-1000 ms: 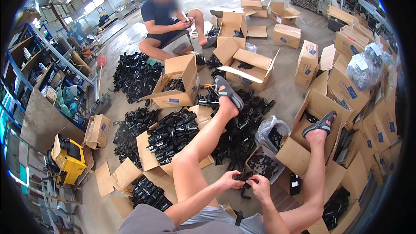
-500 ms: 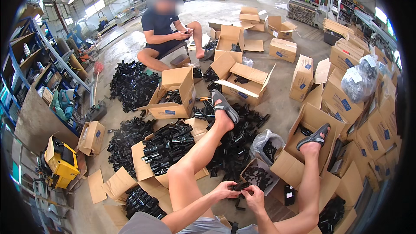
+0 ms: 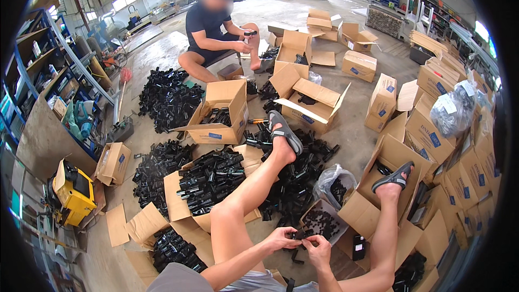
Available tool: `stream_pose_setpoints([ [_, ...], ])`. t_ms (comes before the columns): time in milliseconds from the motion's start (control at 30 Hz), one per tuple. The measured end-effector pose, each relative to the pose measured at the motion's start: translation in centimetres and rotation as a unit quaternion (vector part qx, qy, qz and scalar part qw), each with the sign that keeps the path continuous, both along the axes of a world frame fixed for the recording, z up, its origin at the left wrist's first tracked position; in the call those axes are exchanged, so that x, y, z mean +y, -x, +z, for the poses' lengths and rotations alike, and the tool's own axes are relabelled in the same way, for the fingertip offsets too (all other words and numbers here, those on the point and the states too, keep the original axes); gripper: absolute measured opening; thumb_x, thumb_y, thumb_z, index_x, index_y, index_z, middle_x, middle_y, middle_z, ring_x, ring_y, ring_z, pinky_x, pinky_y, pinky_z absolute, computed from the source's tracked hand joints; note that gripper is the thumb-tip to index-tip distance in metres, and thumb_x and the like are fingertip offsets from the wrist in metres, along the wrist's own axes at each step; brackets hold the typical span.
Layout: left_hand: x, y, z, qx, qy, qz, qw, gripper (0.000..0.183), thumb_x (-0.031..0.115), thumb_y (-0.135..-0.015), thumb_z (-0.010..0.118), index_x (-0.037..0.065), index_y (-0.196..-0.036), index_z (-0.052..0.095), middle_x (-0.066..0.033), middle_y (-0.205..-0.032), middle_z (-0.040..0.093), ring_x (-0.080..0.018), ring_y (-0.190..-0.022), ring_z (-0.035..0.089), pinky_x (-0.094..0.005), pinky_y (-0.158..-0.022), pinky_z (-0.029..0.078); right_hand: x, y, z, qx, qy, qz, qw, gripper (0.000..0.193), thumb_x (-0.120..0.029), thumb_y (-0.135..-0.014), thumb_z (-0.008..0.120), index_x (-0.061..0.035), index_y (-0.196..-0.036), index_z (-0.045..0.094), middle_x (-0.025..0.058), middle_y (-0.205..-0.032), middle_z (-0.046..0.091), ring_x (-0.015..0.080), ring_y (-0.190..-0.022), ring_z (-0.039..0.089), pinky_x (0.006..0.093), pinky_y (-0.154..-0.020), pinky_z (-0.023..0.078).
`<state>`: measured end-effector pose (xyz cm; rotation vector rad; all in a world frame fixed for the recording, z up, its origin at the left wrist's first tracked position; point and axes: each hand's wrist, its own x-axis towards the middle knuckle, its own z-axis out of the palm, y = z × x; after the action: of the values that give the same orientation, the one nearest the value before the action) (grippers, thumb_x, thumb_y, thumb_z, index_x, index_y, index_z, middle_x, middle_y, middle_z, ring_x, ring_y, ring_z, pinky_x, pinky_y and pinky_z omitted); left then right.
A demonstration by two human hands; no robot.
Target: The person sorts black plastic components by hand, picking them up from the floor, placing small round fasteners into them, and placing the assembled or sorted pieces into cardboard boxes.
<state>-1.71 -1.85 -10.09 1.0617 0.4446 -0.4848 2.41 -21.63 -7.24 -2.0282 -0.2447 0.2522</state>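
Note:
My left hand (image 3: 284,238) has its fingers closed around a small black plastic part (image 3: 299,234) above my lap. My right hand (image 3: 318,250) pinches at the right end of the same part, its thumb and fingers together. The part's exact kind is too small to tell, and fingers cover some of it. Just beyond my hands stands a pale tub (image 3: 338,233) with many tiny black pieces in it. Behind the tub sits a clear plastic bag (image 3: 319,188) of similar pieces. Below my hands lies a bent black piece (image 3: 297,258).
Heaps of black parts (image 3: 167,100) and open cartons (image 3: 214,135) surround me. My right foot rests in an open carton (image 3: 361,213). Across from me a seated person (image 3: 208,38) holds a black part. Stacked cartons (image 3: 432,130) line the right; a yellow machine (image 3: 75,197) stands left.
My hands stay around the black part, with only slight finger movement. The other person's hands have moved apart, one raising a black part. The whole view has shifted a little.

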Motion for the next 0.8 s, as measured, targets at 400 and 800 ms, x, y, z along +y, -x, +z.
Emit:
stream_pose_setpoints([
  [400,-0.3,-0.1,1.2,-0.061,-0.027,0.004,0.998,0.035,0.003,-0.087,0.081,0.002,-0.117,0.062,-0.0051,-0.095,0.072,-0.0100,-0.084,0.069,-0.0242,-0.073,0.058,0.4,0.4,0.1,-0.017,-0.047,-0.061,0.997,0.018,-0.010,-0.075,0.086,-0.0013,-0.086,0.076,0.0112,-0.092,0.071,0.0250,-0.087,0.070,0.0348,-0.079,0.054],
  [800,0.2,0.2,1.1,-0.017,0.046,-0.023,0.999,0.034,0.002,-0.088,0.080,0.004,-0.115,0.060,-0.0050,-0.100,0.073,-0.0109,-0.091,0.072,-0.0247,-0.081,0.060,-0.4,0.2,4.0,-0.108,0.011,0.052,0.993,0.015,-0.006,-0.076,0.082,-0.0021,-0.088,0.076,0.0130,-0.093,0.071,0.0299,-0.087,0.069,0.0380,-0.080,0.054],
])
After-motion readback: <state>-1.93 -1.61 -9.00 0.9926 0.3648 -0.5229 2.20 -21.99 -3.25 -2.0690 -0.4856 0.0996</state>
